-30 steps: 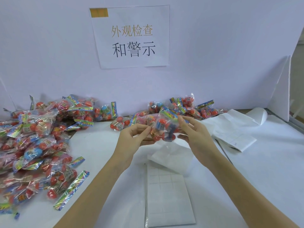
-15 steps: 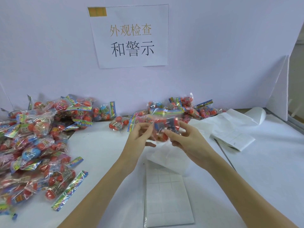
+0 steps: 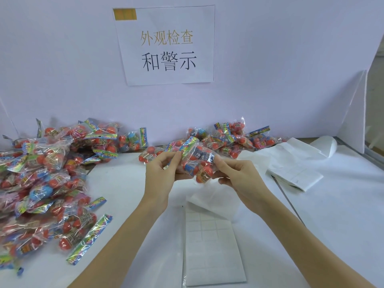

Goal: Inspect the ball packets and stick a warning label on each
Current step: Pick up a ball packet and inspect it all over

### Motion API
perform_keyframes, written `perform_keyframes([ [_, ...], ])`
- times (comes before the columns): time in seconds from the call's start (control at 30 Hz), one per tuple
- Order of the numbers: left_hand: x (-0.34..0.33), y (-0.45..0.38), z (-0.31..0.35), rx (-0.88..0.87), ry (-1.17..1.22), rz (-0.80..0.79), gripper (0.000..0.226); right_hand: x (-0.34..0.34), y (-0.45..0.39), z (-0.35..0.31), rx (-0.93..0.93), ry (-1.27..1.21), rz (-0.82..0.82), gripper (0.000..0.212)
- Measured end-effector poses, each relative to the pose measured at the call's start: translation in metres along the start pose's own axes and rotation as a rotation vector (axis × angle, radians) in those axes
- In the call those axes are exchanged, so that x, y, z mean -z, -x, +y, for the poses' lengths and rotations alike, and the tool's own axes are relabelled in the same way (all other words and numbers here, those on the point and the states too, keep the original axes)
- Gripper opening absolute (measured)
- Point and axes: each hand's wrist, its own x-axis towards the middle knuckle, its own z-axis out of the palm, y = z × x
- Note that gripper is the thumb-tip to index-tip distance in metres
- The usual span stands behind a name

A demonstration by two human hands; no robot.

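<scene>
Head view. White table [image 3: 342,215], pale backboard [image 3: 270,69] behind it with a paper sign [image 3: 167,45] fixed to it, Chinese characters in gold and black, yellow patch in its top left corner.

Left pile [image 3: 47,179]: many clear crinkly plastic packets of mostly red balls, a few blue, with glossy rainbow header strips; heaped, overlapping, spilling toward the near table edge. Back pile [image 3: 234,137]: smaller heap of the same packets against the backboard, partly hidden behind the hands.

Packet [image 3: 197,163] held in the air above table centre, between the hands, in front of the back pile. Barcode sticker visible on its upper face; red and blue balls show through the film. Left hand [image 3: 161,174]: thumb and forefinger pinch the packet's header end, other fingers curled under. Right hand [image 3: 239,175]: thumb and fingers curled round the packet's right end, gripping.

Label sheet [image 3: 214,250] flat on the table below the hands, near the front edge: white, faint grid of rectangular labels, top part peeled and folded back. Right of the hands, loose white backing sheets [image 3: 295,165], creased, one curled at its far end.
</scene>
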Motion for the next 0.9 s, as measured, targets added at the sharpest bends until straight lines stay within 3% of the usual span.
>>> perform_keyframes([
  [0.2,-0.002,0.001,-0.002,-0.021,0.021,0.002,0.018,-0.004,0.001,-0.006,-0.074,-0.141,-0.091,0.042],
  [0.43,0.000,0.000,-0.001,-0.058,-0.014,-0.015,0.018,-0.002,0.002,0.000,-0.059,-0.042,-0.186,0.019],
  [0.57,0.002,-0.003,-0.001,0.020,0.060,-0.013,0.020,-0.001,0.001,0.001,-0.041,-0.009,-0.257,0.015],
  [0.67,0.005,-0.005,-0.002,0.051,-0.065,0.006,0.021,-0.001,0.000,0.005,0.091,0.127,-0.154,0.014],
  [0.73,0.009,-0.009,0.001,0.153,-0.135,-0.008,0.037,0.000,-0.001,0.010,0.254,0.315,-0.017,0.022],
  [0.83,0.013,-0.012,0.012,0.422,0.185,-0.203,0.065,-0.001,-0.002,0.015,0.425,0.555,0.085,0.032],
  [0.9,0.014,-0.013,0.010,0.405,0.221,-0.323,0.057,-0.002,-0.003,0.017,0.476,0.584,0.075,0.034],
])
